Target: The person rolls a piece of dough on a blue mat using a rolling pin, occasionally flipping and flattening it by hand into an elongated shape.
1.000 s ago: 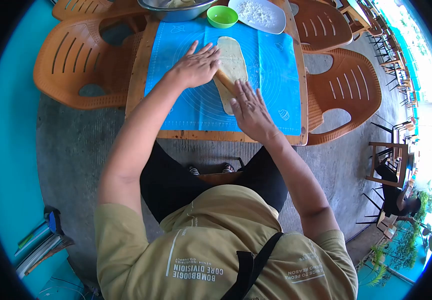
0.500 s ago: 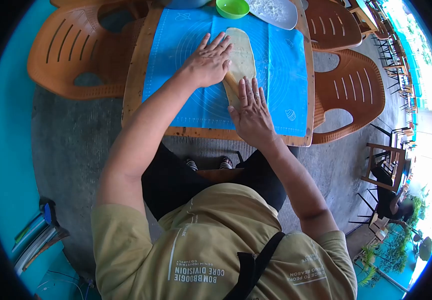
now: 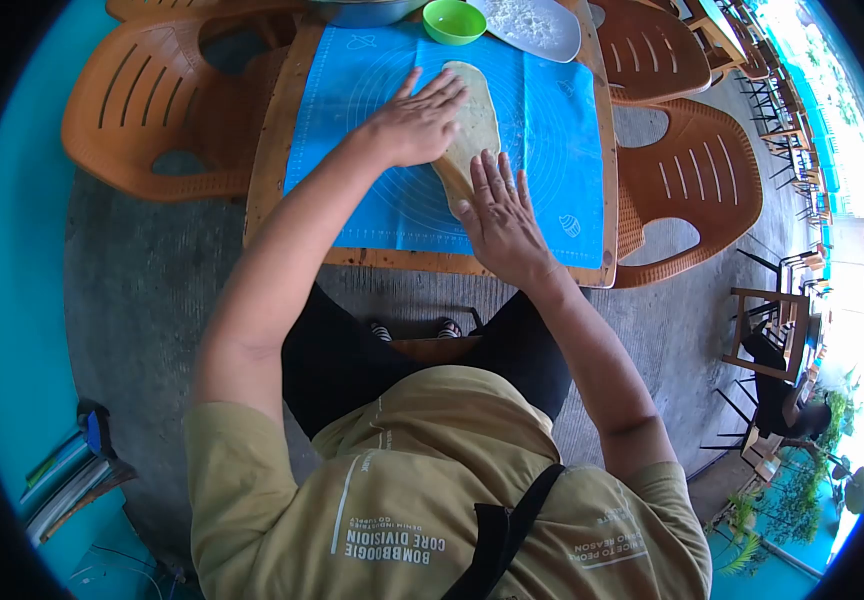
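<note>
A long, flat sheet of pale dough (image 3: 475, 110) lies lengthwise on a blue baking mat (image 3: 352, 215). A wooden rolling pin (image 3: 456, 172) crosses the near part of the dough at a slant, mostly hidden by my hands. My left hand (image 3: 417, 122) rests flat on the pin's left end, fingers stretched out and apart. Over its right end lies my right hand (image 3: 505, 222), palm down, fingers extended. Neither hand is wrapped round the pin. The dough's narrow near end shows between my hands.
At the mat's far edge stand a green bowl (image 3: 454, 21), a white plate (image 3: 530, 25) of flour and a metal basin (image 3: 367, 10). Orange-brown chairs flank the wooden table (image 3: 432, 262) on the left (image 3: 157, 100) and right (image 3: 697, 190).
My hands and the rolling pin have shifted slightly relative to the dough, and less of the pin shows between them. The whole view has moved a little.
</note>
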Demonstrator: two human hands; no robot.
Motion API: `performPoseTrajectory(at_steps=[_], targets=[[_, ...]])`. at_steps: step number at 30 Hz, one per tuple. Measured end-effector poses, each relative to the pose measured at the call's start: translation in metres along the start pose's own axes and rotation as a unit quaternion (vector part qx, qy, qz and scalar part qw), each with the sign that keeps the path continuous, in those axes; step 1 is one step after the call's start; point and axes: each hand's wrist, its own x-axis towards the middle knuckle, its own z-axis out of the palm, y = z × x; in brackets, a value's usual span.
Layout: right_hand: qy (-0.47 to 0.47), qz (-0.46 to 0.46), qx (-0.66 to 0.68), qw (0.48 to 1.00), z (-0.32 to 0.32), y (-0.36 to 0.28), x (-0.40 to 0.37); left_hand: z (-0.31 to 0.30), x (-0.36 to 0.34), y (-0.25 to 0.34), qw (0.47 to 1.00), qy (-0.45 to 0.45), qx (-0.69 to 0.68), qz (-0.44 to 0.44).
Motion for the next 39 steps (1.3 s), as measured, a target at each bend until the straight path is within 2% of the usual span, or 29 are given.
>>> performPoseTrajectory(at_steps=[3,5,9,15,19,22,26,31,33,37,39], targets=[[0.009,-0.009,-0.031,0.999,0.016,0.005,-0.004,0.014,0.008,0.016,1.000,0.004,-0.005,0.028],[0.031,-0.011,-0.020,0.999,0.017,0.001,-0.005,0.025,0.006,0.019,0.997,0.002,0.075,0.021],[0.023,-0.025,-0.017,0.999,0.021,-0.003,-0.004,0.031,0.002,0.014,0.998,0.038,0.053,0.020],[0.011,-0.021,-0.011,1.000,0.025,-0.024,-0.010,0.022,-0.016,0.010,0.998,0.002,0.051,0.022],[0.023,-0.037,-0.008,0.999,0.025,-0.036,-0.012,0.010,-0.024,0.006,0.997,-0.058,0.055,0.018],[0.017,-0.039,0.047,0.998,0.026,-0.034,-0.013,0.006,-0.023,0.004,0.995,-0.092,0.043,0.007],[0.005,-0.003,0.009,1.000,0.009,-0.017,-0.006,0.004,-0.004,0.008,0.999,-0.015,0.032,0.026],[0.004,-0.010,-0.020,1.000,0.020,-0.014,-0.004,0.033,0.005,0.017,0.997,0.010,0.074,0.029],[0.007,-0.005,-0.006,1.000,0.027,-0.017,-0.009,0.041,0.000,0.017,0.993,0.079,0.080,0.021],[0.034,-0.030,-0.027,0.999,0.028,-0.025,-0.005,0.038,-0.010,0.010,0.994,0.075,0.069,0.024],[0.034,-0.025,-0.028,0.999,0.028,-0.035,-0.009,0.042,-0.021,0.003,0.993,0.111,0.024,0.028]])
